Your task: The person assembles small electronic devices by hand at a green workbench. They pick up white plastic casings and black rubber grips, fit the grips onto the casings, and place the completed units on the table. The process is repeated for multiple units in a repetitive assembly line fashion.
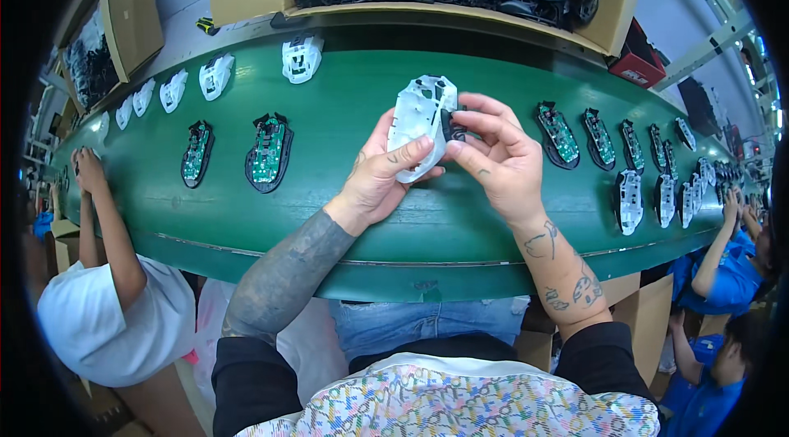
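My left hand (384,167) grips a white plastic mouse shell (417,118) from its left side, thumb lying across the lower part. The shell is held above the green work surface with cut-outs showing at its upper end. At the shell's right edge, my right hand (499,147) pinches a small black plastic part (454,126) between thumb and fingers. That part touches the shell's side, and the fingers partly hide it. To the left of my hands lie two black mouse bases with green circuit boards, the nearer being this base (268,153).
A cardboard box (612,2) of black plastic parts stands beyond the far edge. White shells (216,76) line the far left. More circuit-board bases (559,135) and white-topped units (629,203) sit on the right. Co-workers' hands (87,169) are at both sides.
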The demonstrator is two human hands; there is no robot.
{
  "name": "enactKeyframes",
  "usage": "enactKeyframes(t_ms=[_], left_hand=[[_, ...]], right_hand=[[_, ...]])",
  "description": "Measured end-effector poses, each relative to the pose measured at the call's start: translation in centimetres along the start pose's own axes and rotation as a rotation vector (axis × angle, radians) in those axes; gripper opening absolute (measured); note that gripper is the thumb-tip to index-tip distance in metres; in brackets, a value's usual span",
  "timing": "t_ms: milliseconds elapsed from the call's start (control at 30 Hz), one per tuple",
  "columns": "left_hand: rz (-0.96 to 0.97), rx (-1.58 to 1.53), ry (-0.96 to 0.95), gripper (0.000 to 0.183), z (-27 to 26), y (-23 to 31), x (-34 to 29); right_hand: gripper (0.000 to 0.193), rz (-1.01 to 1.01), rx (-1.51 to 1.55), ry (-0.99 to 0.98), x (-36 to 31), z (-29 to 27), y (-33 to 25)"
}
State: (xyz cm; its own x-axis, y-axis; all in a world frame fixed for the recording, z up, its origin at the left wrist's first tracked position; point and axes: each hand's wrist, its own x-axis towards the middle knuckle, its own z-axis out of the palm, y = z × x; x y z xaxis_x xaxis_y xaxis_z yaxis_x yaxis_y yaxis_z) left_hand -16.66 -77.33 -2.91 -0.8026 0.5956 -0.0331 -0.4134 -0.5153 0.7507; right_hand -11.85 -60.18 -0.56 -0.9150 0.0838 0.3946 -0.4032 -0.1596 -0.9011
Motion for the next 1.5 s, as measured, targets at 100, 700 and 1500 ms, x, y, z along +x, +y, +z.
enactKeyframes(t_ms=[100, 700, 1500], left_hand=[[0.033, 0.031, 0.028, 0.071, 0.2, -0.5, 0.1], [-0.009, 0.100, 0.061, 0.050, 0.2, -0.3, 0.1], [0.036, 0.429, 0.004, 0.074, 0.1, 0.5, -0.7]], right_hand=[[0.041, 0.060, 0.092, 0.016, 0.0, -0.2, 0.2], [0.027, 0.189, 0.045, -0.202, 1.1, -3.3, -1.1], [0.019, -0.072, -0.468, -0.294, 1.6, -3.1, -0.4]])
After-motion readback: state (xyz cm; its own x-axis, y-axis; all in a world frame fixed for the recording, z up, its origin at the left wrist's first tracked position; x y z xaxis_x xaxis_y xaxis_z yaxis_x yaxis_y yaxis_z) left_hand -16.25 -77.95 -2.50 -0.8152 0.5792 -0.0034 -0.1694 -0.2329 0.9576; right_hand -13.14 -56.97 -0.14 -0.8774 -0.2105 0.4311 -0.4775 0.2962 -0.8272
